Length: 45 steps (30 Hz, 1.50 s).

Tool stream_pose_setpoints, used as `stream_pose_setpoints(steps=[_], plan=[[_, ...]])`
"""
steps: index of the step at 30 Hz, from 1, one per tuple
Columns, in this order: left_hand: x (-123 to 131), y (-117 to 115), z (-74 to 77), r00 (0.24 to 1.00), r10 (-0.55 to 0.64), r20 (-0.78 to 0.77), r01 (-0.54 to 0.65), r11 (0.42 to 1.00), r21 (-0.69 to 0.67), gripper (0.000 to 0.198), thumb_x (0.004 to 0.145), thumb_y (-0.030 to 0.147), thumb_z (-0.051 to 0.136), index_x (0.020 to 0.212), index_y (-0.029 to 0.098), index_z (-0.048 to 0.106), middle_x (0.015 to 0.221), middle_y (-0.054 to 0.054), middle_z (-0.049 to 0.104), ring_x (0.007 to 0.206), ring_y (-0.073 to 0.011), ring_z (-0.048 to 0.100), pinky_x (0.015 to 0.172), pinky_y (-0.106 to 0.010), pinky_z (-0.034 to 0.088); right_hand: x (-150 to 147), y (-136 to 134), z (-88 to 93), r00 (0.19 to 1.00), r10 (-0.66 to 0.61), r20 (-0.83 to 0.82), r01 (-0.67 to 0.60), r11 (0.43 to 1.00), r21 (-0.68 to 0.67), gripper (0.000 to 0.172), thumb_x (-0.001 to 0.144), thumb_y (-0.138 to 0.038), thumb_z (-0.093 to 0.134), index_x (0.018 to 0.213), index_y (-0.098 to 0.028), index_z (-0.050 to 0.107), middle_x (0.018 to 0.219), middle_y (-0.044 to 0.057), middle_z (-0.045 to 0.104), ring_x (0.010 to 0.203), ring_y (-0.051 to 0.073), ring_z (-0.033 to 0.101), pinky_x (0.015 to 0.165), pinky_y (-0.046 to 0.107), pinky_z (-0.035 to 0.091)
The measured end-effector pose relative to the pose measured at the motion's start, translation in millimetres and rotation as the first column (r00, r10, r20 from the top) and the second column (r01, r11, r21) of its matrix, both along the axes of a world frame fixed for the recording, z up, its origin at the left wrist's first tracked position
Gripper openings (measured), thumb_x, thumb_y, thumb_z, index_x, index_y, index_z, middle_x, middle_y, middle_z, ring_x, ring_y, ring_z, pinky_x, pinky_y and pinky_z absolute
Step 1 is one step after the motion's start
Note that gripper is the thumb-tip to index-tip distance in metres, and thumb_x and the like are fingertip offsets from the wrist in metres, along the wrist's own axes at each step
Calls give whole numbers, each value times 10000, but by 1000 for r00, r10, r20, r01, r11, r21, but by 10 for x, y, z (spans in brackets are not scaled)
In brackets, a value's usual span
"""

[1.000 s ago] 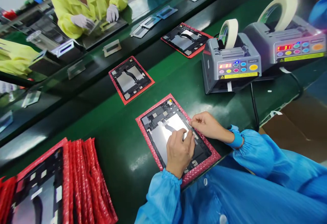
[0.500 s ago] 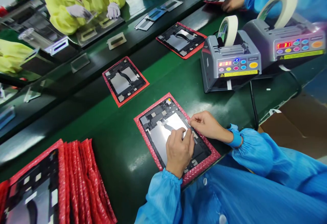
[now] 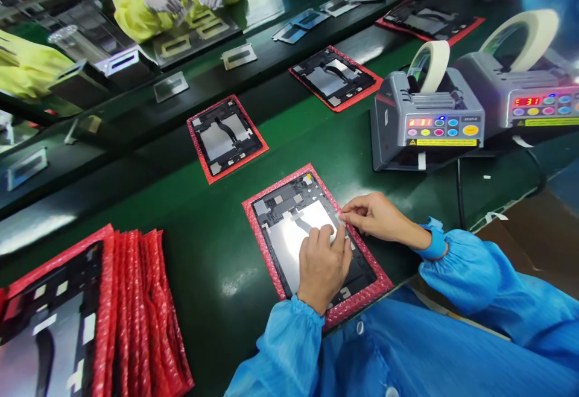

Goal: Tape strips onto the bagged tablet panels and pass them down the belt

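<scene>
The tablet frame lies flat on a red bubble bag on the green table, directly before the person. The left hand sits over the frame's silver panel, fingers curled and pressed down on it. The right hand reaches in from the side, fingers pinching a pale tab at the panel's edge, with a tape dispenser beyond.

Here we go: our tablet sits on its mailer at twelve, the mailer stack at eight, tape dispensers at two!
</scene>
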<state>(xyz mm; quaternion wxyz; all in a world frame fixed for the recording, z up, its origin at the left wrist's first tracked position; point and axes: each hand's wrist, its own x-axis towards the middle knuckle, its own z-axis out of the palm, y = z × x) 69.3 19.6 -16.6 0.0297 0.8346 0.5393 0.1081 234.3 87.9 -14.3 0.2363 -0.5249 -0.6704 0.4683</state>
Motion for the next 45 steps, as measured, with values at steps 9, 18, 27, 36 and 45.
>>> stream_pose_setpoints(steps=[9,18,27,36,45], plan=[[-26,-19,-50,999,-12,43,10,999,51,285,877,305,476,1138,221,552,904,-57,530,816,-173,472,671,-322,375,-47,116,-27,993,61,-99,-87,958,-274,225,725,-302,585,565,-147,548,409,-28,468,322,76,412,318,181,266],[-46,-33,-90,993,-40,112,32,996,80,215,872,281,491,1046,202,589,870,-55,554,794,-166,478,681,-315,380,-18,178,50,983,7,-183,-72,934,-350,197,699,-299,604,601,-131,570,427,-56,397,367,43,290,357,188,182],[-48,-41,-74,994,-44,101,35,995,97,209,856,274,518,1041,204,588,858,-45,555,773,-161,474,673,-306,371,-17,196,-15,985,89,-149,-128,953,-275,175,704,-243,554,572,-128,549,470,-55,391,434,50,270,409,197,187],[-40,-29,-59,996,-23,89,19,999,46,289,870,290,492,1143,216,554,905,-48,561,803,-164,484,691,-315,376,-18,201,-105,989,126,-80,-139,970,-198,155,707,-229,530,616,-116,583,514,-33,454,486,71,332,451,204,257],[-9,-23,34,996,51,77,-43,995,-93,325,897,310,414,1189,252,542,941,-48,579,836,-187,519,696,-319,402,-50,142,-130,998,69,5,-68,994,-80,180,715,-242,516,574,-134,548,483,-34,464,446,72,384,421,199,274]])
